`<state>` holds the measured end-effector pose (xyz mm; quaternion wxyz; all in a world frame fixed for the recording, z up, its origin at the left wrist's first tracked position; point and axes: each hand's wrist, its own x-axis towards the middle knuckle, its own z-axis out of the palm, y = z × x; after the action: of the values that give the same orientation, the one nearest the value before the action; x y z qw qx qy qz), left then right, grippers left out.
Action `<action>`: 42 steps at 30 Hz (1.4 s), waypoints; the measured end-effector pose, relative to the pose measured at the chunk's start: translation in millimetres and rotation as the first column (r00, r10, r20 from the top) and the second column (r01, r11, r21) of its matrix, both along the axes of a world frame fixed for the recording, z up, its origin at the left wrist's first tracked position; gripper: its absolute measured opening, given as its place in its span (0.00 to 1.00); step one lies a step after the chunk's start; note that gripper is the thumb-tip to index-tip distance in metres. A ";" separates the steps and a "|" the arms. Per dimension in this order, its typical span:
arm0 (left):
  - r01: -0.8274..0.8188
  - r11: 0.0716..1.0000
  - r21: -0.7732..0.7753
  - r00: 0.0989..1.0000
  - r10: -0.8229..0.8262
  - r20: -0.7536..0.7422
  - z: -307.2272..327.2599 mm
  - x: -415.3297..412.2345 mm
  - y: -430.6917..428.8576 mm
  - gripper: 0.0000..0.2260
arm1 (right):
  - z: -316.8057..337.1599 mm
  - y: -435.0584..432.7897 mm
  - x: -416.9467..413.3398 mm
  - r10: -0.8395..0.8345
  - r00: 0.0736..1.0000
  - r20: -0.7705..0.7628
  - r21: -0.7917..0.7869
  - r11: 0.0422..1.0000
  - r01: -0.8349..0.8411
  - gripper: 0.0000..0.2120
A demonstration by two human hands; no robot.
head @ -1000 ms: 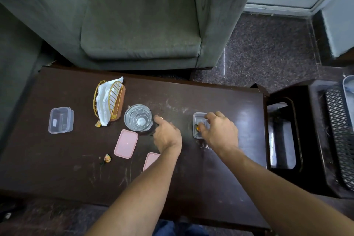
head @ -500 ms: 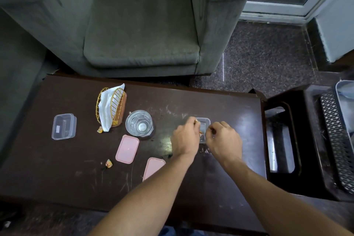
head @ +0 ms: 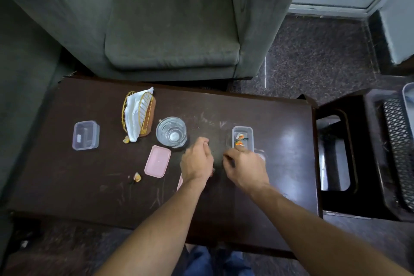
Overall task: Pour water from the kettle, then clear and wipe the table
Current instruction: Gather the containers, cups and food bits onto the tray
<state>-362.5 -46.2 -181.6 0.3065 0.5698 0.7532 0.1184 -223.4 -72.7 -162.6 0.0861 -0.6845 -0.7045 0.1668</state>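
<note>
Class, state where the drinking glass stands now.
In the head view, the glass stands midway along the table, just right of the napkin holder, beyond the pink lid.

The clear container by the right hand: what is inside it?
Inside the clear container lie at least two small crumpled wrappers, white and orange. Its near end is covered by the fingers of the right hand, so anything lying there cannot be seen.

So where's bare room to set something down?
Bare: right end of the table beyond the wrapper container, and the near-left corner below the empty tub. Crowded: napkin holder, glass, pink lid, left hand and right hand mid-table.
</note>
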 end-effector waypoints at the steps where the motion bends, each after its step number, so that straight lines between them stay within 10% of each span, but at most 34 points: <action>1: 0.003 1.000 -0.021 1.000 -0.003 0.013 -0.3 -6.1 -0.9 0.13 | -1.7 0.2 -7.6 0.031 0.999 -0.009 -0.052 0.998 -0.031 0.05; 9: 0.019 0.994 -0.106 0.999 -0.015 0.043 -8.4 -35.9 -10.6 0.12 | -22.4 -5.3 -47.9 0.176 0.981 0.085 -0.310 0.940 -0.142 0.10; 24: 0.013 1.000 0.018 0.999 -0.013 -0.030 7.2 -10.0 -11.3 0.11 | 3.7 27.3 7.5 -0.230 0.969 0.087 0.046 0.973 0.227 0.10; 42: 0.185 0.956 -0.230 0.919 -0.251 -0.303 -3.6 -48.4 -45.9 0.24 | -4.8 -12.0 -6.4 -0.117 0.982 0.148 0.055 0.992 0.110 0.05</action>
<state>-410.9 -92.1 -185.2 0.2424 0.6291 0.7333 -0.0882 -229.8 -84.8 -167.4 0.0580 -0.7320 -0.6724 0.0931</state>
